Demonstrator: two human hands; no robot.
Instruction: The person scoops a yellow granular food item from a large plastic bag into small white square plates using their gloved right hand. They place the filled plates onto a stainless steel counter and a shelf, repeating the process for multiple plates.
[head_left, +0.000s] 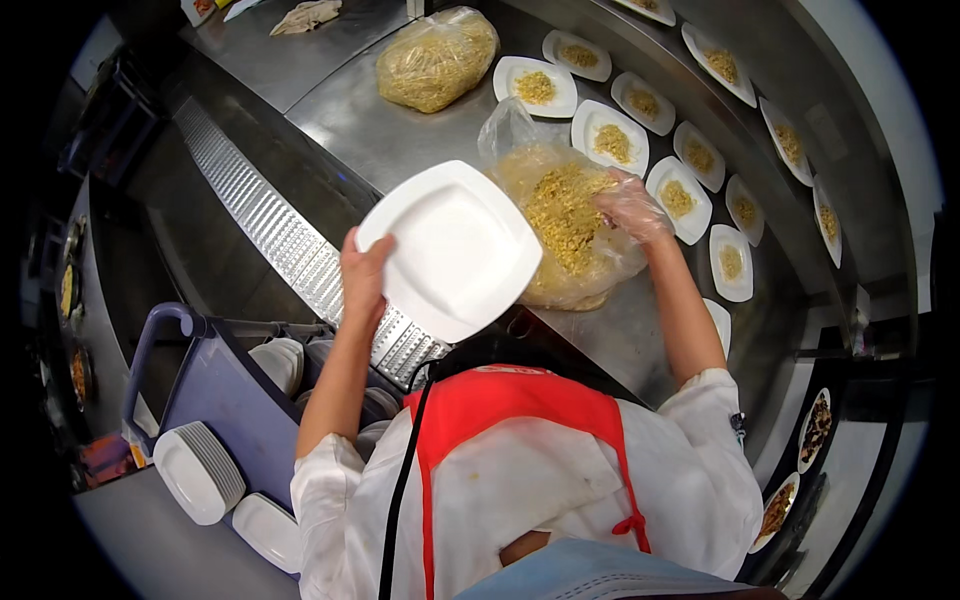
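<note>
My bare left hand (365, 274) grips the left rim of a square white plate (454, 251), thumb on top. Nothing lies on this plate, which is held up in front of my apron. A clear disposable glove covers my right hand (636, 204), which is at the right side of an open clear plastic bag (517, 161). Crumbly yellow food (566, 214) fills the bag, and my right fingers are partly hidden at its edge. Beside the bag, several white plates (628, 120) each carry a small heap of the same-looking food.
A second full plastic bag (439, 60) rests on the steel counter (341, 105). More portioned plates line a raised shelf (739, 120) at right. A perforated metal strip (270, 217) runs along the counter's left. Behind my left arm stands a purple cart (225, 367) with stacked plates (199, 472).
</note>
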